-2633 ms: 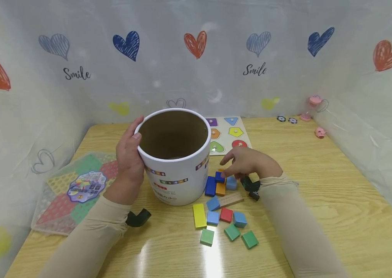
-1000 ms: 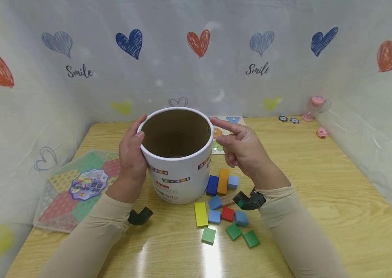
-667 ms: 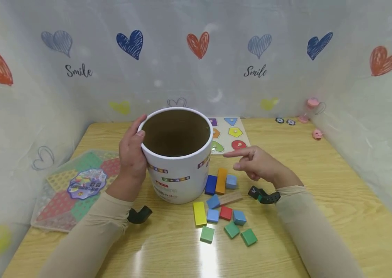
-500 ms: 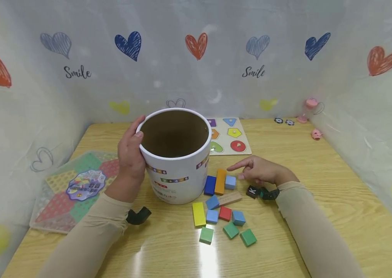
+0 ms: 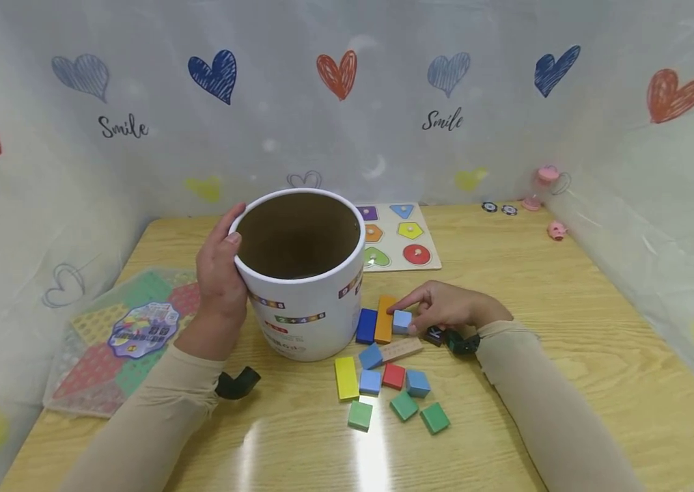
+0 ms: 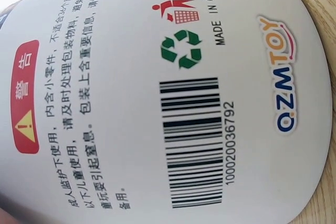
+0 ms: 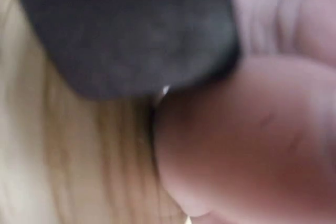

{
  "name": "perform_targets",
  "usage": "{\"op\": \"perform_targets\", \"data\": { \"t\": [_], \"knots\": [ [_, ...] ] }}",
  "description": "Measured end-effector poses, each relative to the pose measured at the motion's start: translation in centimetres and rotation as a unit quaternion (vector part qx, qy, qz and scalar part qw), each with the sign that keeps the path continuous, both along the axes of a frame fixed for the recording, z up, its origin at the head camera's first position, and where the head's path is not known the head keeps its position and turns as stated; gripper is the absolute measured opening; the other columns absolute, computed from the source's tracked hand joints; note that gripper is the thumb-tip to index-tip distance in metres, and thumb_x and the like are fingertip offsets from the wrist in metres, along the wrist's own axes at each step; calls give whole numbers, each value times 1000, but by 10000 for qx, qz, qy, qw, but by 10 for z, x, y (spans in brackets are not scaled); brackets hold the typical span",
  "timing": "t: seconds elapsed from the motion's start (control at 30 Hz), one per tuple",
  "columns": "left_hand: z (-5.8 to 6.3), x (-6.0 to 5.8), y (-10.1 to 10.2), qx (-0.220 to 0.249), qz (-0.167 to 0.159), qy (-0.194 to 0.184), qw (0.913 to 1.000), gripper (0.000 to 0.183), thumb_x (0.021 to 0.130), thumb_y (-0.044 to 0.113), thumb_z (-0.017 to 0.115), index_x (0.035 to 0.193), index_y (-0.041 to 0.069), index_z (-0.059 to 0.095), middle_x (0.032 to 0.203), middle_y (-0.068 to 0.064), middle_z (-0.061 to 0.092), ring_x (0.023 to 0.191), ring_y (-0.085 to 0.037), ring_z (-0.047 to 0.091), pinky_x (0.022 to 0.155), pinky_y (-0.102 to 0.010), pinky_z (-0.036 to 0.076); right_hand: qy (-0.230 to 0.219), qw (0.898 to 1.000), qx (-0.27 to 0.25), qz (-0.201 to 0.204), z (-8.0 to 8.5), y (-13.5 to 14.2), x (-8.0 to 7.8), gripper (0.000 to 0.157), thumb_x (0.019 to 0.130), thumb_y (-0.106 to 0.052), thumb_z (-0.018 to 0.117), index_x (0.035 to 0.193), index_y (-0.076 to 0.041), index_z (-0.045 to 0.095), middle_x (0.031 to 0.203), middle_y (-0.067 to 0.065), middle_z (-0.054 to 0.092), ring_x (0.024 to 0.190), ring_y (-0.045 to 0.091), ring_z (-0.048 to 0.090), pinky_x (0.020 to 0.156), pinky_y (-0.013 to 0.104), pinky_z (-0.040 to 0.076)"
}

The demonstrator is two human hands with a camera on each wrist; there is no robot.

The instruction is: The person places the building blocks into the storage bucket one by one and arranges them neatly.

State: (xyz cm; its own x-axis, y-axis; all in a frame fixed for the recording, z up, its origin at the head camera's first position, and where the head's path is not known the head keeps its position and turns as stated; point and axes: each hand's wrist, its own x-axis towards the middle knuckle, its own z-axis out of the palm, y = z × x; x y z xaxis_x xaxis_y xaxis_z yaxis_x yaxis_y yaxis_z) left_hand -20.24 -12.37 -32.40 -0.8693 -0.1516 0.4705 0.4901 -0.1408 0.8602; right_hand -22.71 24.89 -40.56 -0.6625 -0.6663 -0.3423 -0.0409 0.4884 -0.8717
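Observation:
My left hand [image 5: 221,280] grips the side of a white bucket [image 5: 298,318], thumb at the rim and fingers along the outer wall. The bucket stands upright, and the part of its inside that shows holds no blocks. Its printed wall [image 6: 247,171] with a barcode fills the left wrist view. My right hand [image 5: 448,304] has index finger and thumb on opposite sides of a light blue block [image 5: 402,321], which sits on the table. An orange block [image 5: 384,320] and a dark blue block [image 5: 366,326] lie beside it. In the right wrist view, a blurred finger [image 7: 236,140] shows close up.
Nearer me lie a wooden plank [image 5: 402,349], a yellow block [image 5: 346,378], a red block [image 5: 393,375] and several blue and green blocks. A shape puzzle board [image 5: 393,260] is behind the bucket. A clear plastic case [image 5: 91,335] lies left; a pink hourglass [image 5: 546,184] stands back right.
My right hand leaves a block at the bucket, moves right and down to the table, and comes onto the light blue block. My left hand keeps its grip on the bucket.

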Motion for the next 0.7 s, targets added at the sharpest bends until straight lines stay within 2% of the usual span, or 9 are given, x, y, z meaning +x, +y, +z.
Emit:
{"op": "perform_targets", "data": {
  "t": [0.13,0.23,0.3,0.33,0.4,0.5,0.57,0.63,0.7],
  "knots": [
    [-1,1,-1,47,-28,39,10000,47,91,15,36,133,13,55,131,-10,55,119,-27,47,98,-46,34,-3,9995,-280,-164,-1,3,-1,48,79,-22,76,125,-20,63,50,2,42,39,17,37,38,24,31],
    [-1,1,-2,65,-72,99,9999,47,91,15,35,134,11,55,131,-12,54,119,-30,46,99,-48,34,-25,9944,-1034,-222,10,9,-2,49,83,-14,71,130,-12,59,51,-1,47,38,16,35,36,25,29],
    [0,1,-2,68,-88,148,9998,46,92,15,36,134,11,54,131,-14,53,119,-32,46,99,-49,33,101,9819,-1883,-147,25,9,-1,47,86,-7,67,131,-6,56,53,-1,50,38,17,34,34,27,28],
    [0,1,-2,74,-92,158,9998,46,92,15,36,134,10,55,132,-14,53,120,-32,46,99,-48,34,187,9717,-2350,-112,34,7,0,46,86,-4,65,131,-5,56,55,-1,52,37,18,33,34,28,27],
    [1,0,-1,89,-128,191,9997,46,92,14,36,133,10,55,132,-15,53,120,-33,46,99,-48,34,519,9399,-3372,-122,54,-3,5,44,86,2,61,129,-6,58,56,0,52,37,18,32,33,28,24],
    [1,-1,0,115,-171,194,9996,46,91,13,36,133,10,55,132,-14,53,119,-32,46,100,-48,33,857,8740,-4770,-365,81,-30,14,45,85,8,57,128,-8,60,51,2,45,36,17,29,32,28,21],
    [0,-1,0,144,-199,224,9994,47,91,13,35,134,9,54,132,-15,52,119,-34,45,99,-49,33,1004,8368,-5334,-723,94,-52,21,45,86,7,57,129,-8,59,48,3,43,35,15,29,32,26,22],
    [-1,-1,0,142,-178,234,9995,47,91,13,35,134,9,54,132,-15,52,119,-34,45,99,-47,33,1027,8193,-5521,-1158,103,-73,28,44,87,2,62,129,-9,59,48,3,47,36,13,33,33,23,25],
    [-1,-1,1,116,-168,248,9995,47,91,14,35,134,9,54,132,-14,52,120,-33,45,98,-45,34,1037,8186,-5447,-1499,108,-89,34,46,85,-6,68,129,-9,59,51,3,52,36,12,36,34,22,30]
  ]
}}
